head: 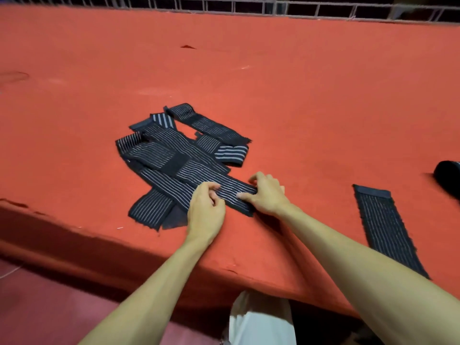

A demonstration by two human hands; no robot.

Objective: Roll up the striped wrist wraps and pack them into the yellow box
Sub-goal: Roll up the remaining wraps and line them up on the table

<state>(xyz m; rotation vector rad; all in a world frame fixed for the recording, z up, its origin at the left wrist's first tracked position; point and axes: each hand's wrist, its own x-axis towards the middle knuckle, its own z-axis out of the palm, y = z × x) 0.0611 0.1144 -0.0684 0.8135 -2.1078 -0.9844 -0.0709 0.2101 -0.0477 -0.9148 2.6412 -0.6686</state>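
Striped wrist wraps (174,155) are laid out on one red counter (273,83). Most are heaped in a single overlapping pile left of centre, where several strips are crossed and an exact count cannot be made. One further wrap (383,225) is laid flat and alone towards the right, well apart from the pile, with its near end reaching the counter's front edge. One strip (231,195) is drawn out of the pile towards the front edge and is held by both hands. One dark roll (448,175) is seen at the right border of the view, partly cut off. The left hand (206,212) is curled, with its fingertips pinched on the strip's near side. The right hand (267,195) is clamped over the strip's end, with the thumb laid on top.
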